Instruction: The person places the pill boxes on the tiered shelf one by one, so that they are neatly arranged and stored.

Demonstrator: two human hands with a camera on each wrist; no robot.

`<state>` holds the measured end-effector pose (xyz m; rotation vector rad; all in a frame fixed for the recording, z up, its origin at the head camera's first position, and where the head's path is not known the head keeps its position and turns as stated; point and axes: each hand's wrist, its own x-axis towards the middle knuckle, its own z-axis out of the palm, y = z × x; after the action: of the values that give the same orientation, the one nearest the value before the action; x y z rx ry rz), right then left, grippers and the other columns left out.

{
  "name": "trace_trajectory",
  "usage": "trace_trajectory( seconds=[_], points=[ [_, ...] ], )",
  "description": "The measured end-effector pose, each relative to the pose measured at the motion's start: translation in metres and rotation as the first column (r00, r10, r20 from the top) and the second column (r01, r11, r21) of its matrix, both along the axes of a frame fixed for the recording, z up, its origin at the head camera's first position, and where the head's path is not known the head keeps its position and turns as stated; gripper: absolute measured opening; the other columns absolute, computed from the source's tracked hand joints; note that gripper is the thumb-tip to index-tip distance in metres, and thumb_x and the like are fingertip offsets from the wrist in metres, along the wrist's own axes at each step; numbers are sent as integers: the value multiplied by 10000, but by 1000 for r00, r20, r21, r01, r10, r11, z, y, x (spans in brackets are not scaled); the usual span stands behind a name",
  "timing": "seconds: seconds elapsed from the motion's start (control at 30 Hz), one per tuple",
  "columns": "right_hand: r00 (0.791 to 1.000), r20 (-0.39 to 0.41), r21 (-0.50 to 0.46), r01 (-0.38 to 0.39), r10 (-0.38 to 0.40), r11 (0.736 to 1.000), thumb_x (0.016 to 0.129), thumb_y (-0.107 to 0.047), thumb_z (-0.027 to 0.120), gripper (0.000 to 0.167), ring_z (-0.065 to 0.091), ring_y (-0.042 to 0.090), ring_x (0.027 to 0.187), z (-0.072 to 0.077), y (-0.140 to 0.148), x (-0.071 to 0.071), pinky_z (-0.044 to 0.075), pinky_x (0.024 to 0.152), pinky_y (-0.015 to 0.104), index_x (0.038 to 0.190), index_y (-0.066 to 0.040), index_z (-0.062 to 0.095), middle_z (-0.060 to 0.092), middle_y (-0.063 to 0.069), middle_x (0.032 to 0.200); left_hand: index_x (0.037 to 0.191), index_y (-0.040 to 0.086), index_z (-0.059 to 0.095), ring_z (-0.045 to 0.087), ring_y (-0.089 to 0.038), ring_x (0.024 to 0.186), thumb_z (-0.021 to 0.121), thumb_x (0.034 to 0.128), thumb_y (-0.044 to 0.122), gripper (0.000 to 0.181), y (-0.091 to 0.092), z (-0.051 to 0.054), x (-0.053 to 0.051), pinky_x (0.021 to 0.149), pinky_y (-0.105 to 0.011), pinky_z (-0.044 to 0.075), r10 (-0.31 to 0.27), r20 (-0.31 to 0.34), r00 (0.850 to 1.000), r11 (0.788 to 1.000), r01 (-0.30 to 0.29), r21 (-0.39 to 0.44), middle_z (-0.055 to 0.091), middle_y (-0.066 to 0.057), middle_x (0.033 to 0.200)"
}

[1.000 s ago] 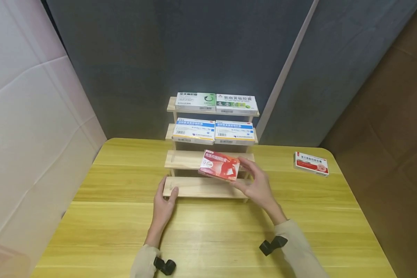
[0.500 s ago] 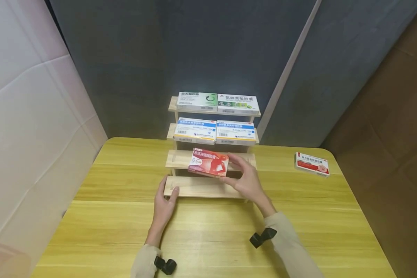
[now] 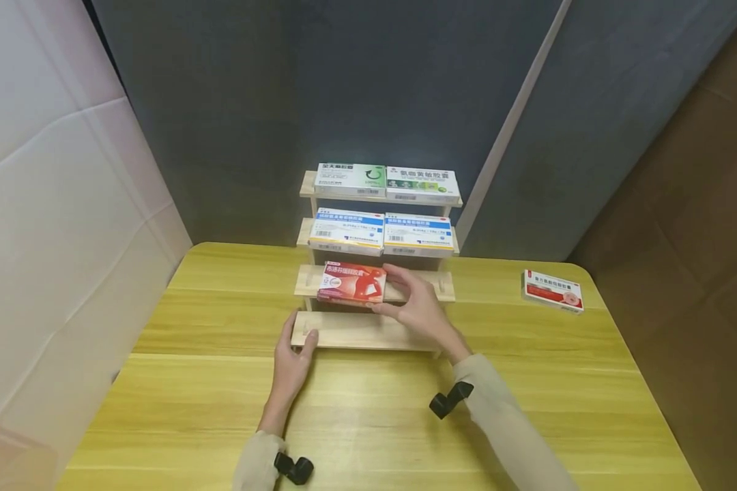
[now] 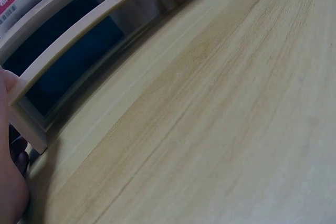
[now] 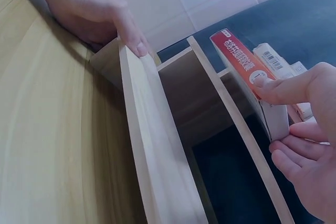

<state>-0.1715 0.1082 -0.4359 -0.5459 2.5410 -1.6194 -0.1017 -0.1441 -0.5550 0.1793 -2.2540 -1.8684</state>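
A red medicine box (image 3: 351, 283) is at the left part of the third tier of a wooden stepped rack (image 3: 368, 331). My right hand (image 3: 420, 307) pinches its right end between thumb and fingers. In the right wrist view the thumb lies along the edge of the red box (image 5: 247, 72); whether its base fully rests on the tier I cannot tell. My left hand (image 3: 293, 361) grips the left end of the lowest tier, thumb on top. The left wrist view shows only a sliver of that hand (image 4: 10, 171) at the rack's corner.
Two blue-and-white boxes (image 3: 347, 232) sit side by side on the second tier. A green-and-white box (image 3: 350, 179) and a white box (image 3: 422, 184) fill the top tier. One red-and-white box (image 3: 553, 290) lies on the wooden table (image 3: 368, 423) at the right. A dark curtain hangs behind.
My right hand has carried the red medicine box leftward and slightly back, from above the rack's right half to the third tier's left part. The left hand keeps its grip on the rack.
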Motion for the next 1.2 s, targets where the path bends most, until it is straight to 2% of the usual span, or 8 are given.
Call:
trace_trajectory(
  seconds=[0.27,0.73,1.03,1.2],
  points=[
    [1000,-7,-28,-30,30,999,786,-132,872,820,543,339,1364,1,-11,-10,428,1175,403,1490,-26,466,526,169,1503,1586,44,284,297,-389,1512,591,1024,170,652,0,-1,0,1277,-532,212,-11,-1,1000,1000,11,9,329,-202,1627],
    [1000,-7,37,-28,28,999,784,-91,861,802,548,355,1354,-2,-18,-20,454,1149,376,1485,-45,475,508,175,1515,1587,34,274,305,-405,1504,587,1024,163,657,2,1,1,1265,-550,234,-13,5,1000,1000,13,-9,330,-215,1623],
    [999,21,35,-41,41,999,782,-28,835,845,514,354,1388,-2,-17,-19,424,1176,391,1521,-61,426,489,185,1531,1591,31,261,294,-405,1509,588,1026,164,667,1,1,1,1261,-548,244,-18,5,1000,1000,18,6,317,-215,1629],
    [999,0,28,-47,47,999,795,-7,823,832,504,343,1399,-4,-11,-15,415,1178,369,1520,-36,417,472,185,1544,1591,37,266,311,-390,1506,586,1030,175,660,0,1,1,1264,-528,252,-12,9,1000,1000,12,12,327,-202,1629]
  ],
)
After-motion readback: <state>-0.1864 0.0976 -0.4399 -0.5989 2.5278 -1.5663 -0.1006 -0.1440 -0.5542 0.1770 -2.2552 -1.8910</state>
